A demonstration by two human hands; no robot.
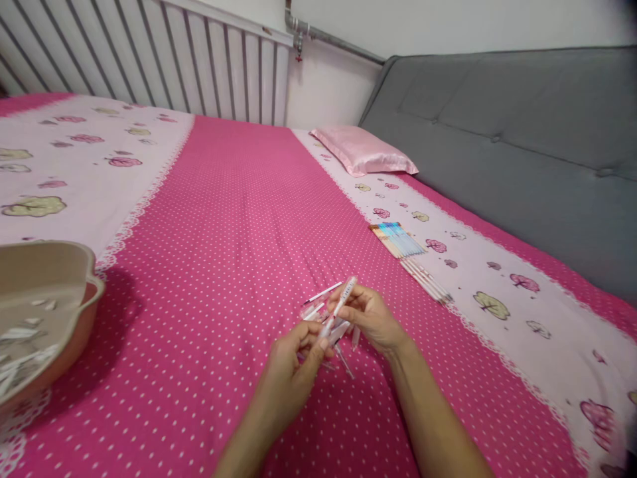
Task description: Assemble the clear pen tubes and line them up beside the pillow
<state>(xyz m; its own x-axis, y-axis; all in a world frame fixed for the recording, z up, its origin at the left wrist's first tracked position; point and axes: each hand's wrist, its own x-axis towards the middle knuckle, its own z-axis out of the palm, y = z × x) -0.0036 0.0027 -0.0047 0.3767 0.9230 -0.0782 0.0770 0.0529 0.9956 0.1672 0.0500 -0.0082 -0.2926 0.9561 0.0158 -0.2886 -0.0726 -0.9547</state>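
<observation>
Across the bedspread (239, 219), two neat pen rows (401, 240) sit right of a pile (313, 311), seemingly unsorted yet, as left hand (300, 355) and right hand (374, 320) fingers pinch a white pen (346, 293) above it.

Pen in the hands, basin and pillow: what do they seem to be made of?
Pen: probably plastic; smooth, pale barrel with printing.
Basin: likely plastic, satiny; smooth beige wall, moulded-looking rim.
Pillow: satin-like fabric, apparently; soft sheen, fibre unclear.
</observation>
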